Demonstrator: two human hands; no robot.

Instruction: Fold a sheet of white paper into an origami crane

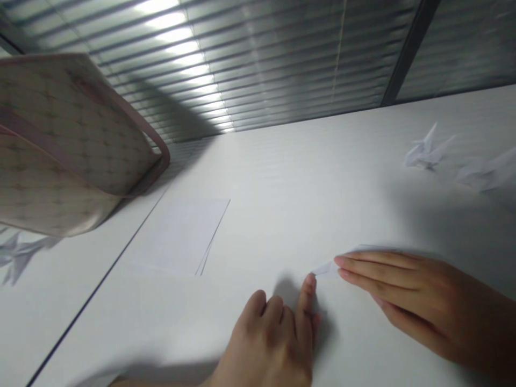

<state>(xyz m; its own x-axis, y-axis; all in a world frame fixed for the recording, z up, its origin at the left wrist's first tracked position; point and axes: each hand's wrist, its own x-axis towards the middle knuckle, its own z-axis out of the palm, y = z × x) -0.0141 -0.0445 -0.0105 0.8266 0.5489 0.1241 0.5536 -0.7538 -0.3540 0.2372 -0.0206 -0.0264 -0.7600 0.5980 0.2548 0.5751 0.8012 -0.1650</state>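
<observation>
1. Item: a narrow, tapered strip of folded white paper (324, 267), lying flat on a white table (282, 172), right of centre in view. Sharp tip points toward the bare left hand (270, 344). Layered fold edges show along the upper side; the rest is hidden
2. Bare right hand (419, 301) enters from the right edge and lies over the wider part of the strip. Its long, straight fingers (374, 269) rest on the paper, unclenched. Whether the thumb pinches from below: cannot tell
3. Left hand enters from the bottom edge, fingers lightly curled, knuckles up, holding nothing. Its index fingertip sits just beside the paper tip; contact cannot be confirmed
4. Left of the hands, a small stack of square white paper sheets (181, 236) lies on the table, edges slightly fanned
5. Farther right, two white paper origami cranes (425, 150) stand apart from the hands
6. Far left, a beige patterned bag with pink trim (68, 145) looms in view, a grey-shadowed paper crane (20, 255) beneath it
7. Behind the table, grey horizontal window blinds (242, 70) catch bright light
</observation>
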